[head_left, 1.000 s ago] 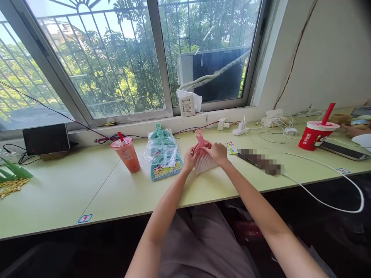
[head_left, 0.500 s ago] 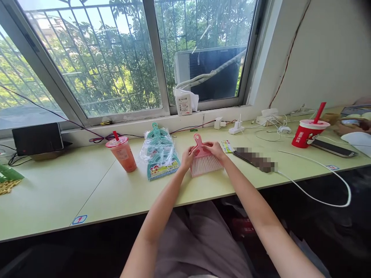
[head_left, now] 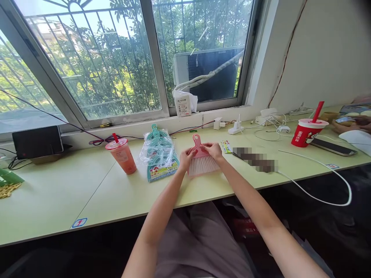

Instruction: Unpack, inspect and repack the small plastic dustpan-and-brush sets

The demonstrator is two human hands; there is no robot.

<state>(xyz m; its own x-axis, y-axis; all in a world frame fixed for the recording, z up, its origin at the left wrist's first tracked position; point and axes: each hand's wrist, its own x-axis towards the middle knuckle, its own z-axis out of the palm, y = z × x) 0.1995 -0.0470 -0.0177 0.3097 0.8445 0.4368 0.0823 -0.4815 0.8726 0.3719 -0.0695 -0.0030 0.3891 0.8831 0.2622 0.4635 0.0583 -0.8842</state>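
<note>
Pointing its handle at twelve o'clock, bristles at six, the pink brush [head_left: 203, 164] is on or just over the pale table [head_left: 52, 193], long axis along that line. The left hand [head_left: 186, 159] grasps it from nine, the right hand [head_left: 213, 151] from three, both near the handle's base. Teal brushes [head_left: 162, 156] lie at nine; a red cup [head_left: 304, 134] stands near three; a window [head_left: 121, 77] spans ten to twelve.

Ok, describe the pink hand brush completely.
The pink hand brush looks plastic, with a holed handle pointing away from the person and pale bristles fanned toward them. The left hand and right hand grip it from either side near the handle's base. It is over the pale green table; whether it touches is unclear.
</note>
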